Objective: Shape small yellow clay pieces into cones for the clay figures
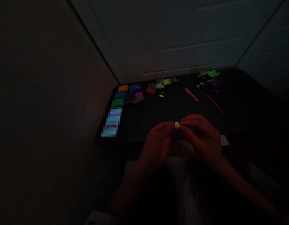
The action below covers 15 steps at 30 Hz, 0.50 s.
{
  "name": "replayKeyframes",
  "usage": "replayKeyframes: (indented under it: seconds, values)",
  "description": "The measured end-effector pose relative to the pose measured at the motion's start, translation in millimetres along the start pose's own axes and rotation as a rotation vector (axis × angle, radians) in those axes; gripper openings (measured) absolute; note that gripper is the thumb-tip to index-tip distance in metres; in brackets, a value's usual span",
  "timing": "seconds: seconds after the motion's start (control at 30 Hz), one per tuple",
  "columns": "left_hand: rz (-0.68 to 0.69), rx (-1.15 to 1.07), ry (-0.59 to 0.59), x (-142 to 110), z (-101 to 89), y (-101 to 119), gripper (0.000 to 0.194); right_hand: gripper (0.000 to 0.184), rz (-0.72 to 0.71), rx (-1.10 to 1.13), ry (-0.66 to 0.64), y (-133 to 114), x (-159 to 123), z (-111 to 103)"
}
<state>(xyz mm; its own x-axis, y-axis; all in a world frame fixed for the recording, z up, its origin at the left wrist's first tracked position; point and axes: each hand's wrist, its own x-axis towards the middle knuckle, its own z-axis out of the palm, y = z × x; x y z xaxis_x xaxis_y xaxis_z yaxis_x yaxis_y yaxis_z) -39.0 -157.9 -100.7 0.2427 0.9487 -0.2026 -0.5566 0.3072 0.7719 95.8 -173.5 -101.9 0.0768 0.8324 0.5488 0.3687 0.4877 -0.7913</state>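
Between my two hands, above the near edge of the dark table [144, 115], is a small yellow lump of modelling clay [177, 125]. My left hand [157, 140] pinches it from the left with thumb and forefinger. From the right, the fingertips of my right hand [202, 136] close on the same lump, thumb below and fingers above. Further back on the table lie a smaller yellow clay piece [161, 96] and a tiny red bit [181, 93]. A pink plastic clay knife [191, 94] and a thin pink stick tool [215, 104] rest to the right.
Packets of coloured clay, among them an orange packet [123, 88] and a green packet [117, 102], line the back left. A lit phone [112, 122] lies at the left edge. Clay shapes, including a green flower [213, 73], sit back right. A pale panel [181, 40] stands behind.
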Motion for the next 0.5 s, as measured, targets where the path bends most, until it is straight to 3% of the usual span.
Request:
replayKeyframes:
  seconds: [0.23, 0.5]
  values:
    - [0.041, 0.121, 0.088, -1.9, 2.8, 1.9, 0.013, 0.015, -0.05, -0.064, 0.007, 1.4, -1.5, 1.3]
    - [0.12, 0.17, 0.036, 0.6, 0.3, -1.3, 0.01, 0.013, -0.03, -0.032, 0.026, 3.5, 0.3, 1.6]
